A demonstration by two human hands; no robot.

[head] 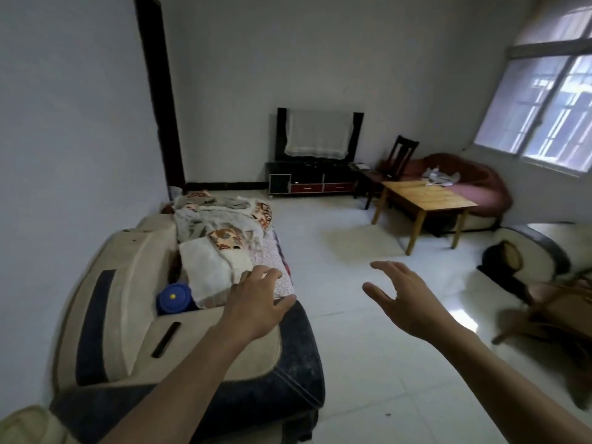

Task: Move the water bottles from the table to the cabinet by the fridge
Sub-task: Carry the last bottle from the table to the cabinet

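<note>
Head view, living room. I hold both hands out ahead of me with nothing in them: the left hand (pixel 256 296) hangs above the arm of the beige and dark sofa (pixel 134 318), fingers loosely spread and relaxed; the right hand (pixel 403 299) is raised over the white tiled floor (pixel 368 363), fingers likewise spread and released.

The wooden table (pixel 426 197) stands well apart from me, across the floor and in front of the red sofa (pixel 474 174). Its top looks bare from here, and I can make out no water bottles on it; small clear or pale items lie on the red sofa's seat behind it, too blurred to identify. Neither fridge nor cabinet beside it is in view; the only cabinet visible is the dark TV stand (pixel 310 182) under the cloth-covered screen (pixel 317 134).

I judge the carrying either unbegun or between trips; the frame does not settle which. What remains, at minimum, is to find the bottles.

No brand, label or writing is legible anywhere. The blue round object (pixel 174 298) on the near sofa shows a yellow dot but no text.
</note>
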